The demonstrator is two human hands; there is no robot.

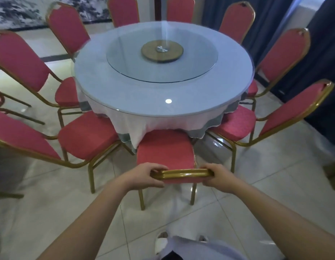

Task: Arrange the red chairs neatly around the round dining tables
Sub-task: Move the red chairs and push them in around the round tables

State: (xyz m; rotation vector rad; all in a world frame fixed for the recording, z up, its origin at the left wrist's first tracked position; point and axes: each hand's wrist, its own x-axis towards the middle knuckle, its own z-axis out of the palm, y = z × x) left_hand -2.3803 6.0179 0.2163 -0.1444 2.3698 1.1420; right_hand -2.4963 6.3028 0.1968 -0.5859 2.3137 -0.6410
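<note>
A red chair (165, 149) with a gold metal frame stands right in front of me, its seat front tucked under the white cloth of the round table (125, 94). My left hand (146, 175) grips the left end of the chair's gold top rail. My right hand (219, 178) grips the right end of the same rail. Several more red chairs ring the table, among them one at the near left (86, 138) and one at the near right (236, 124). The chair's backrest is seen edge-on from above.
A glass turntable (125, 61) with a wooden hub (162, 51) lies on the table. Dark blue curtains (322, 62) hang at the right. Another chair's legs (12, 109) show at the far left. The floor (275, 175) is pale glossy tile.
</note>
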